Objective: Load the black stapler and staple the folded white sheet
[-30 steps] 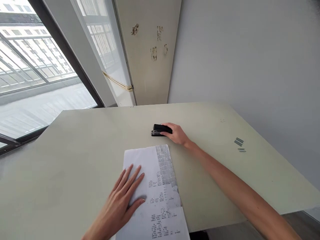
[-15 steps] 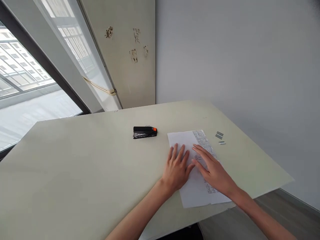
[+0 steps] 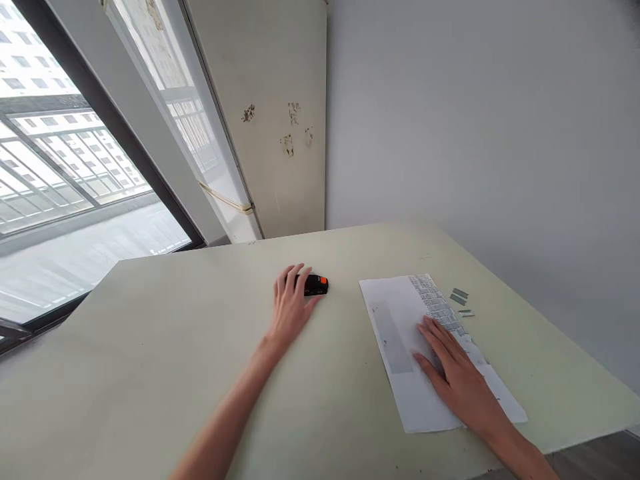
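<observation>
A black stapler (image 3: 315, 286) with an orange patch at its right end lies on the table. My left hand (image 3: 289, 310) is over it, fingers curled across the top and far side, thumb along the near side; its left part is hidden under the fingers. Sheets of white paper (image 3: 395, 293) lie overlapped to the right, with dense print along the upper right side. My right hand (image 3: 463, 383) rests flat on them, fingers stretched out and the thumb apart, covering part of the print.
Several small grey staple strips (image 3: 459, 297) lie right of the paper. The pale table (image 3: 190, 347) has its far edge near a cabinet (image 3: 280, 187) with brown marks and a grey wall (image 3: 475, 120). A window (image 3: 75, 153) is at the left.
My left hand has left the paper and reached left onto the stapler. My right hand remains on the paper, more spread over its right side. The view has shifted a little.
</observation>
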`<state>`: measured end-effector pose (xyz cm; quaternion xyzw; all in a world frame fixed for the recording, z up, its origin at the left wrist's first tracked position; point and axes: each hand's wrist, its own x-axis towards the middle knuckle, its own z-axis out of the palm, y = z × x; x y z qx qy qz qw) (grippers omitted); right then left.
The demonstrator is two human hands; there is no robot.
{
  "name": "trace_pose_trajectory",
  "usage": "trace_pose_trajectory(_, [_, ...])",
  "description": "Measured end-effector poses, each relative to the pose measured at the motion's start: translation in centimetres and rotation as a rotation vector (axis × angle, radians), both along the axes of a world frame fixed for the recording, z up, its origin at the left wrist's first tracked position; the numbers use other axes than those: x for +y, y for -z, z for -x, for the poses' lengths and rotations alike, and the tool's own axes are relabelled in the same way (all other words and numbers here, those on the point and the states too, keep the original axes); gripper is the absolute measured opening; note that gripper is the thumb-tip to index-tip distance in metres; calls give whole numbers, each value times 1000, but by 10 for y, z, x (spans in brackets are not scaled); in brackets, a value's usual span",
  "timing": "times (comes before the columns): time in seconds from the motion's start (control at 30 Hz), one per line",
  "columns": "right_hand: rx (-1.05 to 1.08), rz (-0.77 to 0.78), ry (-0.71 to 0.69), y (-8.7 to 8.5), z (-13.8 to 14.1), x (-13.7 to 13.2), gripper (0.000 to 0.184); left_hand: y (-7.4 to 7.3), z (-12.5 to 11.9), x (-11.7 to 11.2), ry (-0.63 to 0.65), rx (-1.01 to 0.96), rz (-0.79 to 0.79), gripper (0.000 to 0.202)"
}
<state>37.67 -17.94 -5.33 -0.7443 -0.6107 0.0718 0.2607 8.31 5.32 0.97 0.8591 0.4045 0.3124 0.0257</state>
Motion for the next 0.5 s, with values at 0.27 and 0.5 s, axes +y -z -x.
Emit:
trace_pose_trajectory(0.27, [68, -78, 29, -6, 35, -31, 60, 20, 33, 29, -184, -153, 340, 99])
trace_pose_trajectory(0.5, [51, -41, -15, 10, 33, -36, 62, 24, 42, 46, -181, -118, 375, 80])
